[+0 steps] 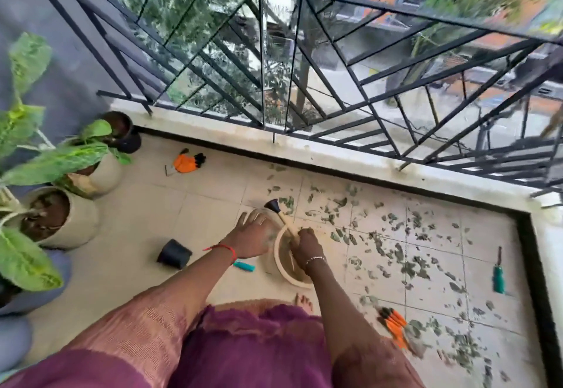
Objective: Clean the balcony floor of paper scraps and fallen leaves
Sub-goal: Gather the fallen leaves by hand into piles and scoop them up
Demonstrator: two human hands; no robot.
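Note:
Several green fallen leaves [405, 253] lie scattered over the pale floor tiles [432, 290], from the middle to the right wall. A cream watering can [281, 269] with a black spout head [271, 205] stands on the floor in front of me. My left hand [254, 235] rests on the can's left side with fingers spread. My right hand [307, 247] grips the can where its handle meets the spout. No paper scraps can be told apart from the leaves.
Potted plants [61, 217] line the left wall. A black pot [174, 253] lies on its side beside a turquoise item [243, 266]. Orange gloves lie at the back [187, 162] and near right [393, 323]. A green-handled tool [499, 275] lies by the right kerb. The railing [304, 83] borders the far edge.

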